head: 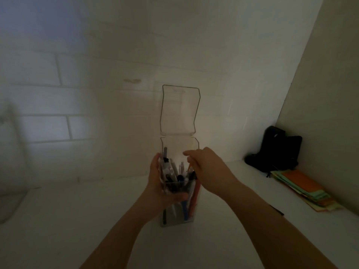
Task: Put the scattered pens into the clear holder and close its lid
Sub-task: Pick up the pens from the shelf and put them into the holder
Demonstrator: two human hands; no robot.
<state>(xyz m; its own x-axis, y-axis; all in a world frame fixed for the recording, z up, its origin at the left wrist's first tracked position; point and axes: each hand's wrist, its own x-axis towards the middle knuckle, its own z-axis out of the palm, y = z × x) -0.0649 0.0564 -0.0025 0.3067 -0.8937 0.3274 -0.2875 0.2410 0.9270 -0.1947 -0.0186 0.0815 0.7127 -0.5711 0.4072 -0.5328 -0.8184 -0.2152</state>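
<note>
A tall clear holder (177,220) stands on the white desk in the middle of the head view. Its hinged lid (179,109) is swung up and back, standing open. Several pens (174,171) stick up inside it, white, black, blue and orange ones. My left hand (157,181) wraps around the holder's left side and front. My right hand (204,164) is over the holder's right rim, its fingers pinched on the top of an orange pen (196,191) that stands in the holder.
A black pouch (277,150) leans in the right corner against the wall. A stack of coloured paper (303,189), orange and green, lies along the right wall. One dark pen (276,210) lies on the desk at right. A pale blurred object (9,171) stands at far left.
</note>
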